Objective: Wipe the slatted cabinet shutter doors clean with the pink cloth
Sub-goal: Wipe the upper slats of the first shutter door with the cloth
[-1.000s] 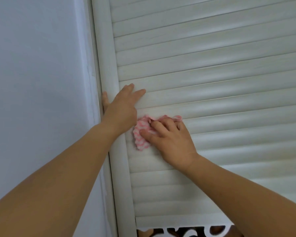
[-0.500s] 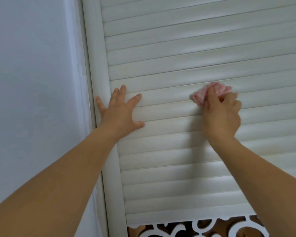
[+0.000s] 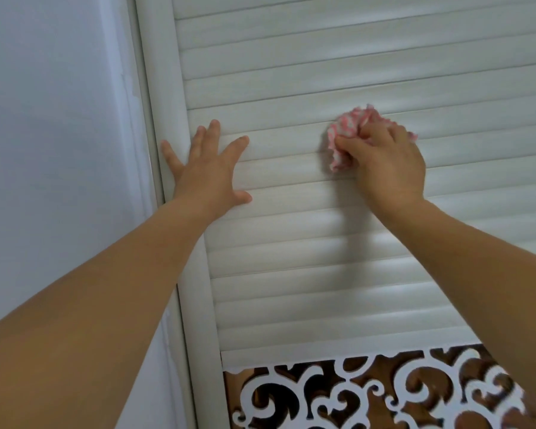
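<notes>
At bottom of view, nearest, a white scrollwork panel point(image 3: 369, 394) sits under the shutter door point(image 3: 307, 230). Above it both forearms reach up to the slats. Left hand point(image 3: 209, 168) lies flat, fingers spread, palm on the slats by the door frame point(image 3: 167, 103), holding nothing. Right hand point(image 3: 384, 159), level w/ it and well apart to the right, has fingers curled round the bunched pink cloth point(image 3: 347, 134), pressing it to a mid-height slat. Cloth is a wad, no clear long axis; sticks out up-left of the knuckles. Slats run left-right, so next stroke prob. goes along that axis. Right hand is the nearer one to the unwiped run. Upper slats farthest. Wall point(image 3: 53, 150) at left.
</notes>
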Demonstrator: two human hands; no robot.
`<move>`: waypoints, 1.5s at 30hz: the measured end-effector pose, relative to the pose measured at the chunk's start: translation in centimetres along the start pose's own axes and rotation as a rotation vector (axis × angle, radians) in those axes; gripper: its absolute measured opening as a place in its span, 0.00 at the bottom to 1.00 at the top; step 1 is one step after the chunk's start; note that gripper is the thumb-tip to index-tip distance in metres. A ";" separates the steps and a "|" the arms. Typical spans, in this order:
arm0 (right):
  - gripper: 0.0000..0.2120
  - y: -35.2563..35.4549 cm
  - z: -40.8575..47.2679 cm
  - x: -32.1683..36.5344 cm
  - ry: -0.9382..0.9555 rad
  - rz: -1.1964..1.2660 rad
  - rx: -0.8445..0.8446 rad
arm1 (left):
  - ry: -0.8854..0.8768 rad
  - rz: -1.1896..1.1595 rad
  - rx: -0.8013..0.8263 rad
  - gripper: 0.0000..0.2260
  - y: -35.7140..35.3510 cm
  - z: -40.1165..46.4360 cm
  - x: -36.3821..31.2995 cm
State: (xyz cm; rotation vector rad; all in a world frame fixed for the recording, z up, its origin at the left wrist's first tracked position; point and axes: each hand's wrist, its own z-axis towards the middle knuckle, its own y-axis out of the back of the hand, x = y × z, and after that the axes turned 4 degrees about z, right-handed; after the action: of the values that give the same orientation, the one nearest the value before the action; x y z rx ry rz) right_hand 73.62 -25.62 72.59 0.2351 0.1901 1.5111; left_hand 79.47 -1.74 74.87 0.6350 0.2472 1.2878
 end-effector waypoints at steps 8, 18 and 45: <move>0.13 -2.3 -1.2 5.9 0.037 -0.010 -0.139 | 0.017 -0.096 -0.058 0.35 -0.3 0.0 -0.1; 0.15 -4.3 -6.7 6.2 0.390 0.036 -0.139 | 0.048 -0.121 -0.182 0.32 -0.9 -0.1 -1.2; 0.15 -0.5 -6.2 -7.7 -0.352 0.113 -0.209 | -0.111 -0.274 -0.252 0.21 -1.2 0.0 -12.0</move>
State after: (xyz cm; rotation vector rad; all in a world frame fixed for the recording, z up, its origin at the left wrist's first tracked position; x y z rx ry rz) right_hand 72.04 -33.12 66.32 0.3431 -0.2639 1.5616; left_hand 77.07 -13.26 72.14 0.4383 0.0746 0.9963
